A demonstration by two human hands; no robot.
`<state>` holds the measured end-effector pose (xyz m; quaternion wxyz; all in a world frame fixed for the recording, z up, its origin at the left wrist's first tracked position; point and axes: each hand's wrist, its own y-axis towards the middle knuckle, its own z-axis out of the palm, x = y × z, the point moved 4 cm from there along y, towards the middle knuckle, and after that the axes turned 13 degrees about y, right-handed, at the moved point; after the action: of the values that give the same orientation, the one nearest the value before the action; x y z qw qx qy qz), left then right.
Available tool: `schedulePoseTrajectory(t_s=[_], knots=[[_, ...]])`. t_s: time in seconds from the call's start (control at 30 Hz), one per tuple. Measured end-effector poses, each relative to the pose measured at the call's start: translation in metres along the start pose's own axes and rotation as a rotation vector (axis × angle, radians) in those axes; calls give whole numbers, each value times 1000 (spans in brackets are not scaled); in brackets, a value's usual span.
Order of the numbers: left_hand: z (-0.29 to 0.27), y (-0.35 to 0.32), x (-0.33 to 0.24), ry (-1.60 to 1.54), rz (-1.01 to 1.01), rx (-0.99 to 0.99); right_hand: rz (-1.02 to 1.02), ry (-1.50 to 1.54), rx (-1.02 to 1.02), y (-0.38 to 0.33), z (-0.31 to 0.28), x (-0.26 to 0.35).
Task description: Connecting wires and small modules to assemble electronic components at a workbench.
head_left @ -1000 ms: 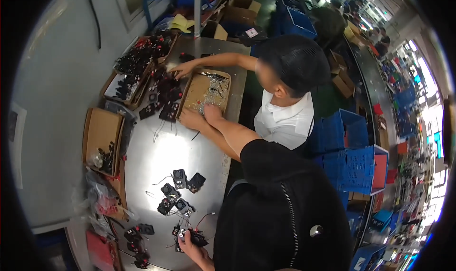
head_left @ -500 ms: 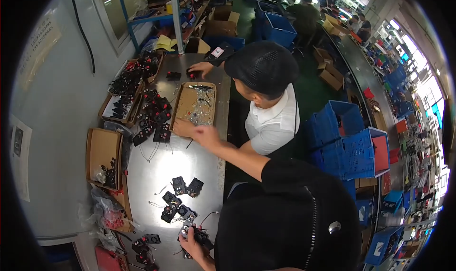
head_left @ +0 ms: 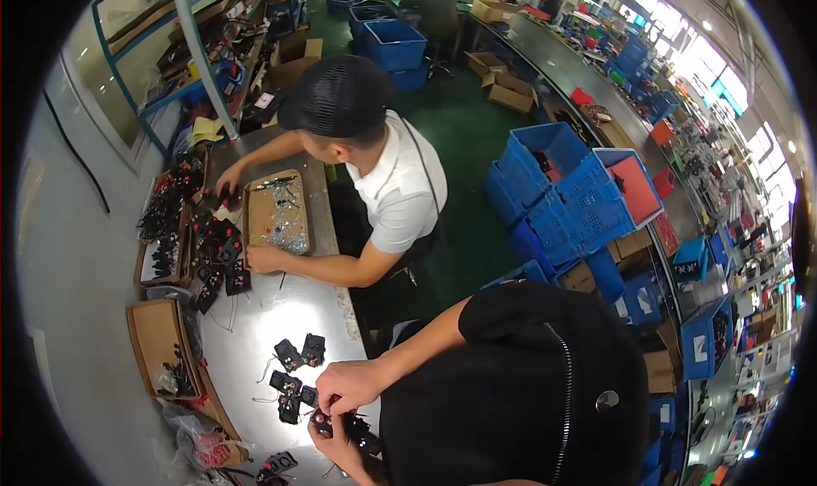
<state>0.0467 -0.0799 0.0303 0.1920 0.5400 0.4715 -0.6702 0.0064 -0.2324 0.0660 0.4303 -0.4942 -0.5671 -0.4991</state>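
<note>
My left hand (head_left: 338,452) is closed around a small black fan unit (head_left: 322,421) with a reddish round part, low on the metal table near my body. Over it, my right hand (head_left: 349,385) has its fingers pinched together at the unit's top; whatever is between the fingertips is hidden. More dark units lie under and beside my left hand, partly covered. Just beyond my hands, several black square fan units (head_left: 288,384) with thin wires lie in a loose group on the table (head_left: 264,324).
A co-worker (head_left: 396,171) in a white shirt and black cap sits ahead, hands around a cardboard tray (head_left: 308,209) of small parts. Piled black-and-red units (head_left: 208,252) and a cardboard box (head_left: 153,350) line the wall. Blue crates (head_left: 587,218) stand to the right.
My right hand has come back from beside the co-worker's tray to the fan unit in my left hand. The view has shifted, and the co-worker's far hand has drawn nearer the tray.
</note>
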Motion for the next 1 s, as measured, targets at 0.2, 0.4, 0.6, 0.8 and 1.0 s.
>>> schedulePoseTrajectory(t_s=[0.2, 0.4, 0.6, 0.8, 1.0], knots=[[-6, -14, 0, 23, 89, 41, 67, 108, -177, -19, 14, 7], [-11, -36, 13, 62, 113, -41, 32, 75, -166, -25, 32, 6], [-15, -49, 22, 149, 144, -156, 158, 172, -79, -23, 41, 3], [-21, -50, 29, 141, 116, -130, 182, 202, -36, -17, 47, -6], [-20, -48, 22, 122, 79, -134, 268, 269, -3, -13, 42, -12]])
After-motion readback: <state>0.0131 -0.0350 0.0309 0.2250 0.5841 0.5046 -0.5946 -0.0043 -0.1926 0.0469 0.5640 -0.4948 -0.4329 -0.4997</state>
